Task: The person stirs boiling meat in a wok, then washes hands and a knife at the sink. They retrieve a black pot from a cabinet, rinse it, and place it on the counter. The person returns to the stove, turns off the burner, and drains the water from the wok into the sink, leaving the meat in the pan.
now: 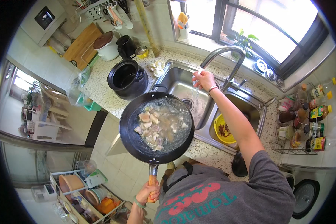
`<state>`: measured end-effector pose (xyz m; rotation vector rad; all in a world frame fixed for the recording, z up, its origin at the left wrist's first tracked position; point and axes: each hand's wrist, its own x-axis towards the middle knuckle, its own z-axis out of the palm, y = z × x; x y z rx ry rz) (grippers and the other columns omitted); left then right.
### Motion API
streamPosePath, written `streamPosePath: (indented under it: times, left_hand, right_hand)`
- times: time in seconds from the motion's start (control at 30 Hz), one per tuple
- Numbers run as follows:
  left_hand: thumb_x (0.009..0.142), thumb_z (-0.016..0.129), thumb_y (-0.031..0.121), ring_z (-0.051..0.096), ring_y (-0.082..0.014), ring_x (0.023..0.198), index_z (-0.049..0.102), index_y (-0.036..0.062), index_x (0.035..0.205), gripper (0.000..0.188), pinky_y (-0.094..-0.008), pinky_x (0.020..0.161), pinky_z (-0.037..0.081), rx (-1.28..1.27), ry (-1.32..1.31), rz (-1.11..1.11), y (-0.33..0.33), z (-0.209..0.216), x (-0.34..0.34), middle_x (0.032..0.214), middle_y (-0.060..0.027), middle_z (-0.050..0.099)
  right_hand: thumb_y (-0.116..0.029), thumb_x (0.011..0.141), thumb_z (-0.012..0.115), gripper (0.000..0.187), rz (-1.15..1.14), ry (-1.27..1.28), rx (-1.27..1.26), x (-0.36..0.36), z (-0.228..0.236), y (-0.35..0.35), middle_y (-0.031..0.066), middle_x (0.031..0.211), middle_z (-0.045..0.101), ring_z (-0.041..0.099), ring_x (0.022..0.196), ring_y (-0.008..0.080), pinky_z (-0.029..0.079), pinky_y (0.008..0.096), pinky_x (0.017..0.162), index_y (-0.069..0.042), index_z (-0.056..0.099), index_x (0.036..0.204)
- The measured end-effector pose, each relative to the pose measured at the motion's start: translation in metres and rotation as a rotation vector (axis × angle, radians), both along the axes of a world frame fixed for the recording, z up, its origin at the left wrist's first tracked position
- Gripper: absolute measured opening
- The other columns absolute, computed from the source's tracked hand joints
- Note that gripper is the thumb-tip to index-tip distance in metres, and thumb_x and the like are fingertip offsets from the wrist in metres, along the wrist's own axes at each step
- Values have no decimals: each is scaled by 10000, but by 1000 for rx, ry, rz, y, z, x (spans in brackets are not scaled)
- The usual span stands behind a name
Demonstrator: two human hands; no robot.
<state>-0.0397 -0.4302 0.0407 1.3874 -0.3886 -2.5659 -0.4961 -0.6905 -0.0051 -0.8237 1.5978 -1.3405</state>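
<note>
My left hand (148, 192) is wrapped round the wooden handle (152, 180) of a dark wok (125, 139). Pale pieces of meat (150, 127) lie in cloudy liquid inside the wok. The wok hangs level in front of the counter, its far rim near the edge of the steel sink (178, 76). Under the spout of the curved faucet (227, 49) is my right hand (204, 80), with water running over its fingers. Its fingers are partly spread and bent, and I see nothing held in them.
A yellow basket (230, 140) with brown scraps sits in the right basin. A black pot (127, 94) stands left of the sink, near a white lidded pot (107, 54). Bottles (317, 113) fill a wire rack at right. A storage cart (63, 192) stands at lower left.
</note>
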Motion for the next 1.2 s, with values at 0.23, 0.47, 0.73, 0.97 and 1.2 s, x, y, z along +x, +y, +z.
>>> streamPosePath:
  times: [0.23,0.47,0.73,0.97,1.2]
  left_hand:
    - [841,560,23,380,-110,391,390,98,937,209,-301,392,354,10,-27,-16,-4,5,-2,563,-2,387]
    - [837,560,15,373,-102,384,399,98,942,209,-289,386,352,13,-63,-15,-8,18,-6,565,-2,395]
    - [843,555,25,368,-99,383,406,97,929,186,-281,385,350,35,-62,-12,-13,28,-10,565,2,392]
    - [838,556,26,368,-99,383,409,96,923,183,-276,386,349,39,-77,-7,-15,31,-15,565,3,392]
    - [834,559,27,371,-98,383,409,94,925,188,-277,384,351,38,-74,6,-14,32,-15,570,2,397]
  right_hand:
    - [-248,898,565,258,94,-1,71,-9,-5,10,108,834,678,649,561,151,453,248,402,-3,634,943]
    - [-230,889,567,269,106,-25,70,-10,-7,15,139,884,673,654,570,166,472,254,410,19,631,965]
    - [-183,886,579,222,106,-44,68,-9,-6,20,110,848,676,652,566,157,465,243,402,17,631,970]
    - [-185,882,592,219,88,-39,69,-12,-7,27,97,836,682,649,561,143,459,237,397,9,635,975]
    - [-190,884,591,217,88,-7,77,-7,-8,30,89,829,687,650,559,132,461,235,401,4,645,966]
